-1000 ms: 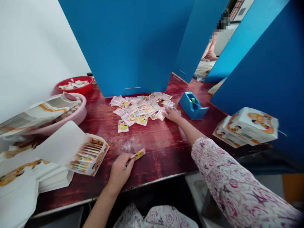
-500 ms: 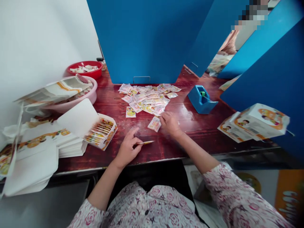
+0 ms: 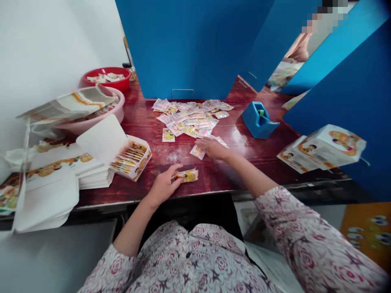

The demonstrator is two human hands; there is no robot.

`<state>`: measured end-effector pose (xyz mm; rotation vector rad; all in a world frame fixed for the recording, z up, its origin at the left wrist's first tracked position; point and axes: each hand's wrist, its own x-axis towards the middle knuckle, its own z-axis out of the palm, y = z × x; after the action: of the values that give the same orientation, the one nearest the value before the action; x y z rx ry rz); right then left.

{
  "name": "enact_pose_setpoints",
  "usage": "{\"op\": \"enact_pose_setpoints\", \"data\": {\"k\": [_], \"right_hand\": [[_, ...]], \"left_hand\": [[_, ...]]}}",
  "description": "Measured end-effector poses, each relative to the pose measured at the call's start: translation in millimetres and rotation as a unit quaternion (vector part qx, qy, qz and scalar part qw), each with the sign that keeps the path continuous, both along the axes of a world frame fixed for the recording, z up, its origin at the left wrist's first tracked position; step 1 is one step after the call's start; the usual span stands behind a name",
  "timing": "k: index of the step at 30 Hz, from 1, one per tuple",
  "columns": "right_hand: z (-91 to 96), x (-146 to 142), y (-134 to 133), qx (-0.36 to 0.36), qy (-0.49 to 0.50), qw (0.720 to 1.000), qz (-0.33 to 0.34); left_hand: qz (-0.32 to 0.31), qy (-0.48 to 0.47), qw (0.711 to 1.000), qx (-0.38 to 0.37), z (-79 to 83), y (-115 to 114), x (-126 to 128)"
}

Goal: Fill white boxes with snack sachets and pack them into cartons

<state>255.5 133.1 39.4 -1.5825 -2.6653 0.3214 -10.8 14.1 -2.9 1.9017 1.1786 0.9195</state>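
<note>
My left hand (image 3: 165, 185), near the table's front edge, has its thumb and fingers closed on a small yellow-and-white printed sachet (image 3: 190, 176); whether more than one is held I cannot tell. My right hand (image 3: 214, 149) lies palm down with fingers stretched out, touching a sachet (image 3: 198, 152) on the table. Another sachet (image 3: 221, 142) shows just behind that hand. Beyond both hands spreads a loose pile of sachets (image 3: 192, 119). Left of my left hand stands an open carton (image 3: 141, 167) holding a row of upright sachets.
Flat white cartons (image 3: 94, 182) are stacked at the left. Behind them stand a pink basin (image 3: 120, 106) and a red basin (image 3: 124, 84). A blue tape dispenser (image 3: 259, 122) and closed cartons (image 3: 332, 146) are at the right. Blue partitions (image 3: 189, 44) border the table.
The sachet in my left hand has turned from edge-on to show its printed face. My right hand has shifted slightly left and flattened over the near sachet. The view has tilted slightly.
</note>
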Motion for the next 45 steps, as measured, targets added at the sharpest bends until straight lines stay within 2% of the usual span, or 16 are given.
{"op": "enact_pose_setpoints", "data": {"k": [3, 6, 9, 12, 15, 18, 20, 22, 24, 25, 27, 30, 33, 37, 42, 45], "right_hand": [[7.5, 0, 19, -0.026, -0.101, 0.994, 0.042], [13.6, -4, 24, -0.033, -0.121, 0.992, -0.001], [14.1, -11, 9, -0.038, -0.017, 0.998, -0.057], [9.2, -27, -29, -0.044, 0.157, 0.985, -0.049], [5.9, -42, -68, -0.138, 0.25, 0.958, 0.019], [6.5, -39, -76, -0.241, 0.29, 0.924, 0.065], [7.1, -25, -59, -0.208, 0.293, 0.933, 0.017], [6.8, -6, -33, -0.088, 0.242, 0.963, -0.08], [5.7, 10, -8, 0.018, 0.129, 0.979, -0.156], [5.0, 17, 2, 0.037, 0.066, 0.982, -0.171], [3.3, 24, 14, 0.024, -0.03, 0.985, -0.167], [1.1, 27, 12, 0.008, -0.077, 0.984, -0.16], [-2.0, 27, 3, 0.048, -0.049, 0.978, -0.197], [-11.4, 32, -2, 0.105, 0.109, 0.962, -0.228], [-18.9, 32, -3, 0.102, 0.269, 0.923, -0.255], [-14.1, 17, -20, 0.073, 0.328, 0.912, -0.236]], "left_hand": [[-0.007, 0.018, 1.0, -0.02, -2.7, 4, 0], [-0.04, 0.026, 0.999, 0.027, -4.1, 8, -1], [-0.053, 0.013, 0.996, 0.078, -2.0, 9, -2], [-0.041, 0.001, 0.994, 0.104, 0.6, 6, -2], [-0.048, -0.028, 0.995, 0.083, 0.4, 4, -1], [-0.071, -0.051, 0.995, 0.047, -1.7, 3, -1], [-0.069, -0.047, 0.995, 0.047, -2.5, 4, 0], [-0.054, -0.039, 0.997, 0.045, -2.2, 4, 0], [-0.033, -0.025, 0.999, 0.022, -1.4, 4, 1], [-0.018, -0.015, 1.0, 0.005, -1.0, 3, 1], [0.012, 0.005, 1.0, -0.016, -0.6, 3, 0], [-0.001, 0.019, 1.0, 0.009, 0.0, 5, 0], [-0.039, 0.023, 0.998, 0.049, 1.0, 7, 0], [-0.047, 0.019, 0.997, 0.062, 1.3, 8, 1], [-0.051, 0.019, 0.997, 0.052, -1.5, 6, 0], [-0.061, 0.006, 0.997, 0.051, -3.5, 6, 0]]}}
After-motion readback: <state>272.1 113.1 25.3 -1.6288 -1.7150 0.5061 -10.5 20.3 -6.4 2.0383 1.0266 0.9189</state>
